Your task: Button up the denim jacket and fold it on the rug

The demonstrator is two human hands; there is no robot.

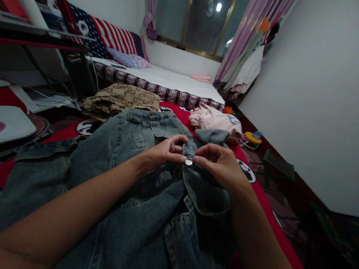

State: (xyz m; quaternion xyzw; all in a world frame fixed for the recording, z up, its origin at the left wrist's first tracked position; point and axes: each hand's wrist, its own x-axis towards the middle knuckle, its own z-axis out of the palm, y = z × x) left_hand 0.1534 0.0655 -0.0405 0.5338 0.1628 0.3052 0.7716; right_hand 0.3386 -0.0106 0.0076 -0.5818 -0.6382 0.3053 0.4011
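Observation:
A faded blue denim jacket (pixel 95 160) lies spread out in front of me, its chest pocket and seams facing up. At its right side a round, shiny metal button (pixel 189 162) shows on the denim edge. My left hand (pixel 166 151) reaches in from the left, thumb at the button and fingers curled around the denim behind it. From the other side my right hand (pixel 221 162) pinches the same strip of denim, its thumb tip beside the button. The fingertips partly hide the buttonhole area, so I cannot tell whether the button is fastened.
Under the jacket is a red blanket (pixel 269 220) with black-and-white patterns. A folded brown patterned cloth (pixel 123 98) and pink folded clothing (pixel 213 117) lie beyond it. Farther back is a white-topped bed (pixel 174 80). A dark stool (pixel 277 164) and yellow stool (pixel 252 138) stand right.

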